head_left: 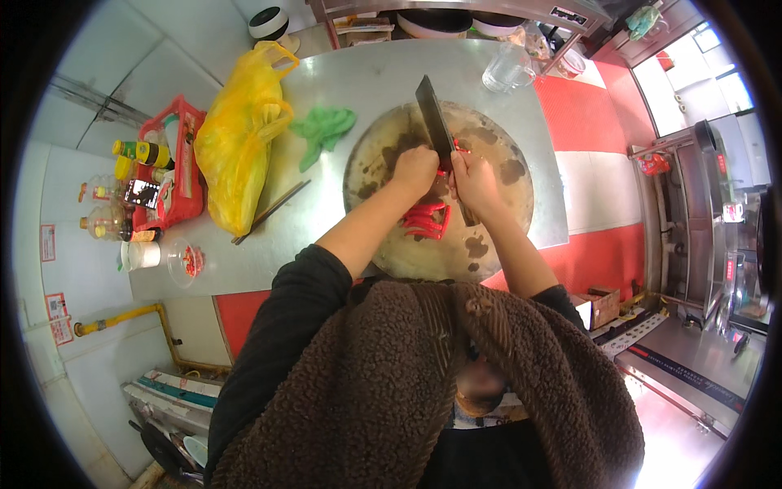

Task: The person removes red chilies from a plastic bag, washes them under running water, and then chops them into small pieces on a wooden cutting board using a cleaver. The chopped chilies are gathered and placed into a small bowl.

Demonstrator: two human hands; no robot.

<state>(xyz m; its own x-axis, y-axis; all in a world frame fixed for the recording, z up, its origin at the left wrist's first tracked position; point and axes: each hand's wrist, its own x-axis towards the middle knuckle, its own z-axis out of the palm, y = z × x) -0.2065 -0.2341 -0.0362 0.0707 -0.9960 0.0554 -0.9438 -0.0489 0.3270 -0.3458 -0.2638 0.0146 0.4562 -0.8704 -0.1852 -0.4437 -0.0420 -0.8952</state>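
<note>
My right hand (473,180) grips the handle of a dark cleaver (435,119), whose blade points away from me over a round chopping board (513,232). My left hand (417,171) is beside the blade, its fingers curled at a red chili pepper (440,173) and partly hidden. Several whole red chili peppers (426,221) lie in a bunch on the board, nearer to me. Small cut red pieces (462,147) lie right of the blade.
On the steel table (317,244), leftward, are a green cloth (324,129), dark chopsticks (272,212), a full yellow plastic bag (238,134), a red basket (189,165) with bottles, and a clear bowl (185,263) holding red pieces. A glass jug (506,68) stands at the far right.
</note>
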